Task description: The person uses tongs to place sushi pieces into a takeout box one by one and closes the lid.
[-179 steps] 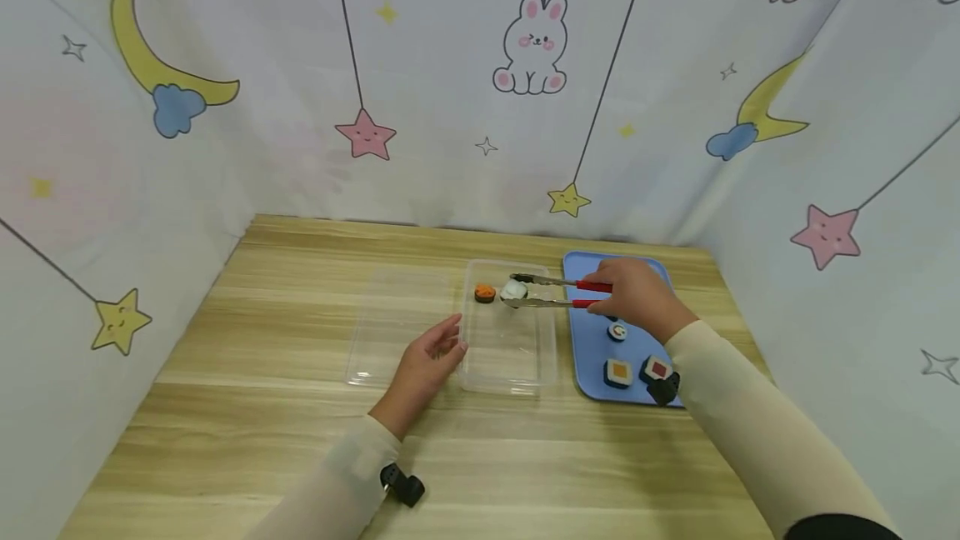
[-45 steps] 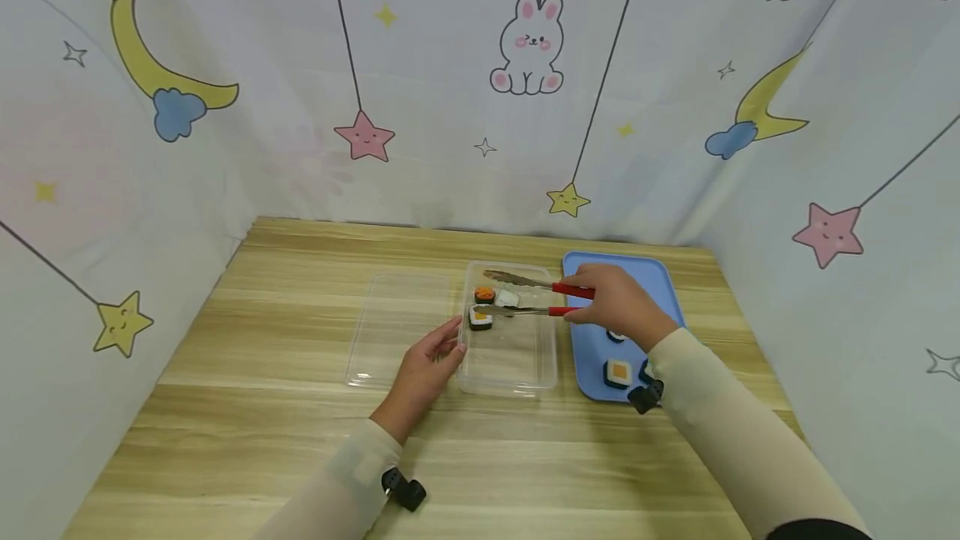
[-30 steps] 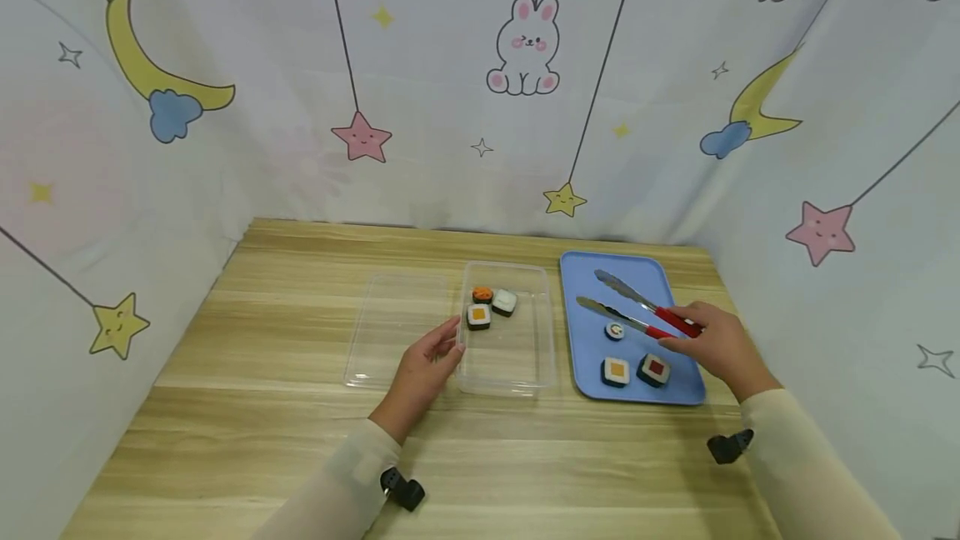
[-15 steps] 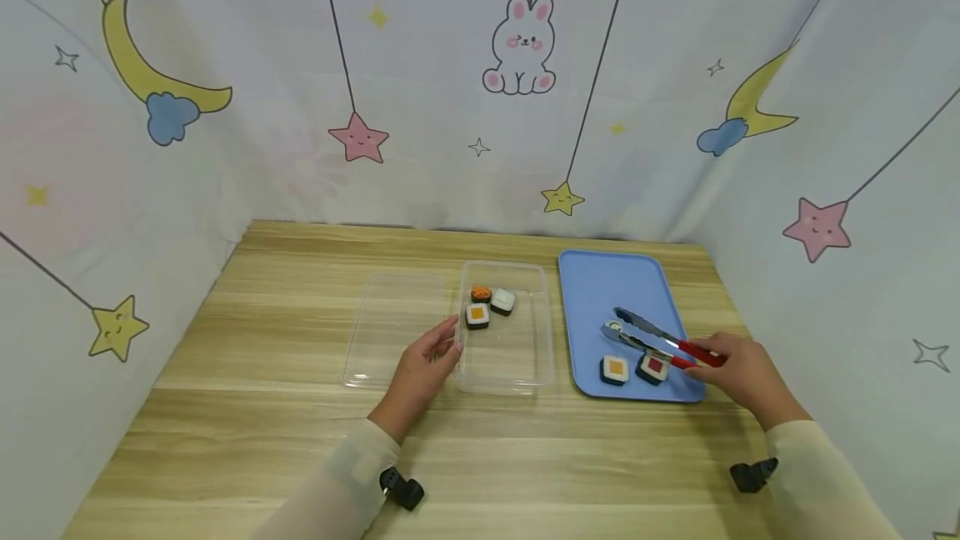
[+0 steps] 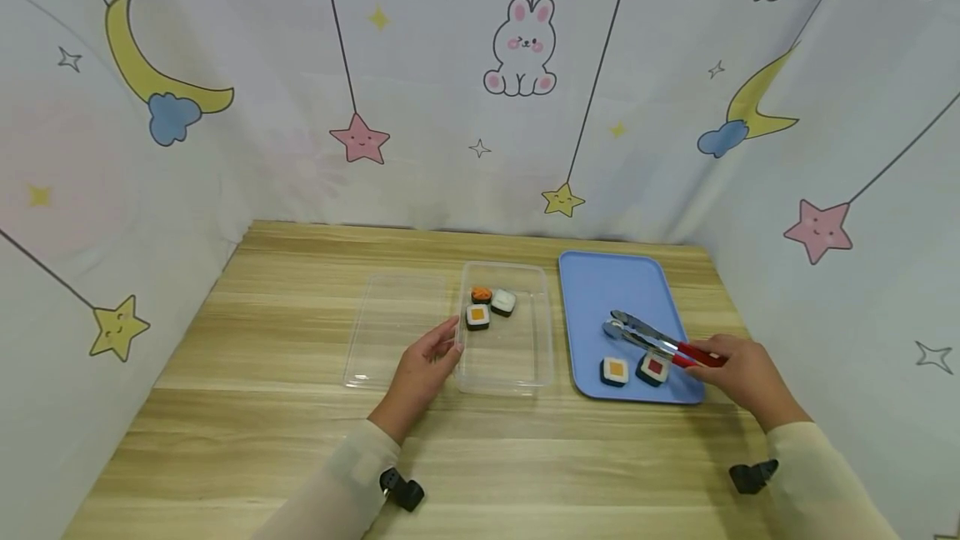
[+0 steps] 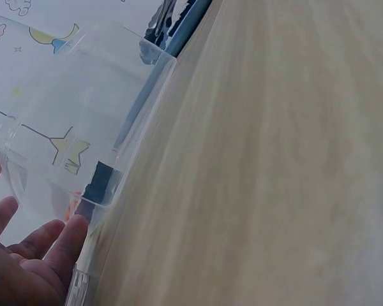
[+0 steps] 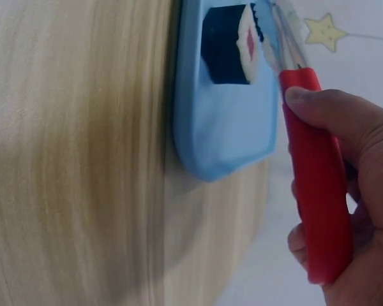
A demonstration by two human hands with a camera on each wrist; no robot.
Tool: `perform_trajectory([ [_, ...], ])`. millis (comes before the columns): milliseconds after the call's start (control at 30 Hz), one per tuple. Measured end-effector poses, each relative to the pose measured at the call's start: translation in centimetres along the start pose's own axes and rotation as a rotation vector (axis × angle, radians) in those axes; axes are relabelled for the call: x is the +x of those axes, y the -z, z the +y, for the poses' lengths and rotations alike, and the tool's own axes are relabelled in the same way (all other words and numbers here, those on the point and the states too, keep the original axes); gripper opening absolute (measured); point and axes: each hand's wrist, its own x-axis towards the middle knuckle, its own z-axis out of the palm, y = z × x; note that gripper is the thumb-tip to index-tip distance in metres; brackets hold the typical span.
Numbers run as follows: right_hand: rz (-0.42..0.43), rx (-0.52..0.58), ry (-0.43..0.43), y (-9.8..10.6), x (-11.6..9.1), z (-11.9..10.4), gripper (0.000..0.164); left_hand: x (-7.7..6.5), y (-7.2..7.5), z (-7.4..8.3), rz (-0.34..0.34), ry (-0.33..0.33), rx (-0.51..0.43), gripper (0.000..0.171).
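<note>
Progress, left to right. The left hand (image 5: 420,369) grasps nothing; its relaxed fingers rest against the near wall of a clear, rectangular plastic container (image 5: 545,357), which lies just to its right. Ahead of that hand, inside the container, sit three pieces: an orange-topped, dark-sided sushi piece (image 5: 481,295), a white-topped, dark-based sushi piece (image 5: 503,302) and a square white sushi piece with a yellow-orange centre (image 5: 477,317). These are judged done. To the left of the right hand (image 5: 742,365), a blue rectangular tray (image 5: 600,282) bears a second yellow-centred square sushi piece (image 5: 615,371) and, nearer that hand, a red-centred, black-wrapped sushi piece (image 5: 652,369). These are judged outstanding. The right hand grips red-handled metal tongs (image 5: 697,353); whether their tips, ahead and leftward, enclose a piece cannot be told. Overall: roughly midway.

Surroundings. A flat, clear plastic lid (image 5: 390,315) lies off the container, to the left of the left hand. A pale wood-grain table (image 5: 225,407) supports everything. Obstructions: the container's right wall and the tray's raised left rim stand between the tongs and the filled corner.
</note>
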Motion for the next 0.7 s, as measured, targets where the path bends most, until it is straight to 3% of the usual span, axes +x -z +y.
perform_trajectory([
  [300, 0.033, 0.040, 0.022, 2.2, 1.0, -2.5, 0.050, -0.1, -0.1, 0.0, 0.000, 0.000, -0.006, 0.051],
  [467, 0.022, 0.098, 0.034, 3.1, 2.4, -5.0, 0.050, -0.1, 0.0, 0.1, 0.002, -0.001, -0.008, 0.050],
  [700, -0.019, 0.116, 0.163, 2.0, 5.3, -9.7, 0.043, 0.0, 0.0, 0.1, 0.002, -0.002, -0.005, 0.051],
])
